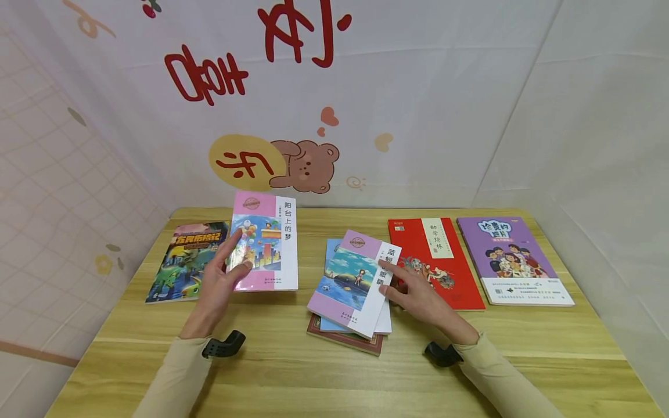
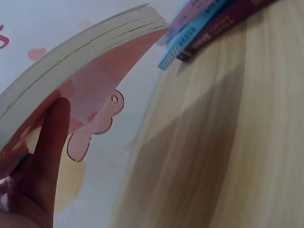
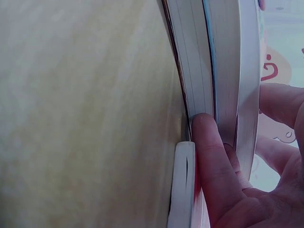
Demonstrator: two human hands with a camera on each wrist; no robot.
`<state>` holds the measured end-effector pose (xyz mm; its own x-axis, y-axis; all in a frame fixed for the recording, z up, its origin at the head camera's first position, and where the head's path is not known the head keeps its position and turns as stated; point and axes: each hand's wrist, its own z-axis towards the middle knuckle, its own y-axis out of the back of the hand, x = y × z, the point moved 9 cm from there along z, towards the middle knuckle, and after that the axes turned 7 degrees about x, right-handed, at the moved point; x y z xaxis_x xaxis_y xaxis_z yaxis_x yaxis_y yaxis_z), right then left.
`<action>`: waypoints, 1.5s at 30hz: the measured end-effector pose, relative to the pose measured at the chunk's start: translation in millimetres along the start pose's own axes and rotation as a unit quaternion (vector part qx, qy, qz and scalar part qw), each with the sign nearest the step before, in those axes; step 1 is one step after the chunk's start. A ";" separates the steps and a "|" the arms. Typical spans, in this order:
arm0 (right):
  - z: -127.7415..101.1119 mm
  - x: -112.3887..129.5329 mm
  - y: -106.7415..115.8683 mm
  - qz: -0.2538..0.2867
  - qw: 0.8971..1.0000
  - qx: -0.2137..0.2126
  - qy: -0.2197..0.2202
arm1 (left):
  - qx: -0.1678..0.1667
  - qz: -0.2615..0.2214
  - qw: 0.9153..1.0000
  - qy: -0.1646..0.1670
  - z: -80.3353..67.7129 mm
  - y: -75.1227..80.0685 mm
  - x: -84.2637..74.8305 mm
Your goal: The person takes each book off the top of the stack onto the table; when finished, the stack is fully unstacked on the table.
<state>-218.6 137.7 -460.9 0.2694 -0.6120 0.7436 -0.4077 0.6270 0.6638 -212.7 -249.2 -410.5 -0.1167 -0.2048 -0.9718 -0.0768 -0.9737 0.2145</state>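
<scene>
In the head view my left hand (image 1: pixel 222 281) grips a pink-and-white paperback (image 1: pixel 263 241) by its left side, thumb on the front cover. The book is raised and tilted; the left wrist view shows its page edges (image 2: pixel 85 54) and a finger (image 2: pixel 50 147) against its back cover. My right hand (image 1: pixel 420 296) pinches the right edge of a second pink-and-white book (image 1: pixel 347 281), thumb and a finger over its cover. That book lies askew atop a light-blue book (image 1: pixel 331 249) and a brown-red book (image 1: pixel 345 341). Other right fingers (image 3: pixel 213 166) touch the stack's page edges.
A dark green illustrated book (image 1: pixel 183 267) lies at the left of the wooden table (image 1: pixel 313 383). A red book (image 1: pixel 462 284) lies right of the stack, close by my right hand, and a purple book (image 1: pixel 514 258) beyond it. A printed cloth backdrop (image 1: pixel 428 116) stands behind.
</scene>
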 end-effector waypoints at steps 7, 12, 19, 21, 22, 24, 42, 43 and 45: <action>0.4 -0.3 -0.6 0.004 1.000 0.002 0.003 | 0.006 0.033 0.999 0.018 4.0 7.2 10.5; 1.3 -0.9 -1.4 0.009 1.000 0.007 0.000 | 0.011 0.037 0.999 0.032 7.3 12.4 21.1; 1.6 -0.6 -2.8 0.012 1.000 0.011 -0.003 | 0.015 0.056 0.996 0.073 9.3 19.0 40.0; 1.4 -1.0 -2.8 0.014 1.000 0.011 -0.005 | 0.015 0.070 0.994 0.082 10.3 20.7 44.6; 1.3 -1.2 -2.9 0.015 1.000 0.012 -0.006 | 0.016 0.077 0.993 0.086 11.0 21.8 46.8; 1.2 -1.6 -2.9 0.016 1.000 0.012 -0.008 | 0.017 0.094 0.991 0.095 12.5 23.3 50.2; 1.0 -1.0 -2.6 0.017 1.000 0.011 -0.004 | 0.060 0.195 0.969 0.141 20.3 30.3 67.6; 0.9 -0.8 -2.3 0.017 1.000 0.011 -0.003 | 0.062 0.197 0.968 0.145 20.5 30.9 68.1; 0.7 0.1 -1.9 0.016 1.000 0.011 0.004 | 0.065 0.201 0.965 0.153 21.1 32.0 69.0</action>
<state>-218.4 136.1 -462.1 0.2628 -0.5883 0.7648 -0.4343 0.6357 0.6382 -244.1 -292.5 -468.6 0.1333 -0.6030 -0.7865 -0.2112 -0.7927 0.5719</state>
